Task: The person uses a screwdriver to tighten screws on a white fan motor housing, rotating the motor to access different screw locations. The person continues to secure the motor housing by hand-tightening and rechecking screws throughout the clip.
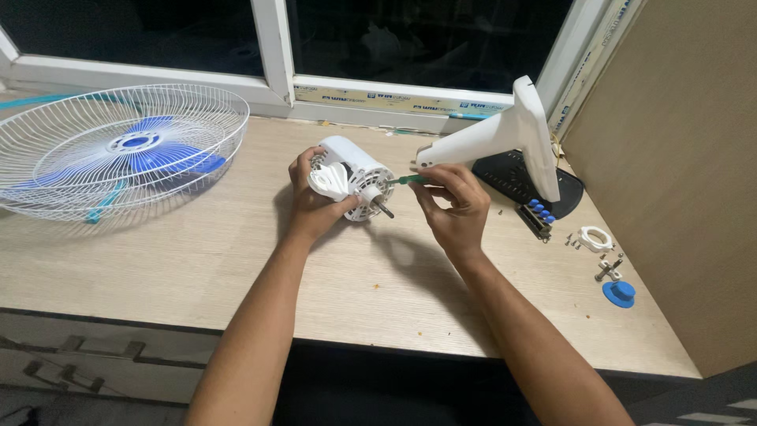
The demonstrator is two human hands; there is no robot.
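My left hand (311,197) grips a white fan motor housing (351,177) lying on its side on the wooden table (197,268), its metal shaft pointing toward me and to the right. My right hand (453,201) holds a green-handled screwdriver (404,181) with its tip against the face of the motor. The fan's white neck and base piece (505,130) rises behind my right hand, joined to the motor.
A white wire fan guard (55,130) with blue blades (154,154) inside lies at the left. At the right are a black base plate (524,177), a blue-buttoned switch strip (538,213), a white ring (595,238), small screws, a blue knob (619,293). A wooden panel (678,181) stands at right.
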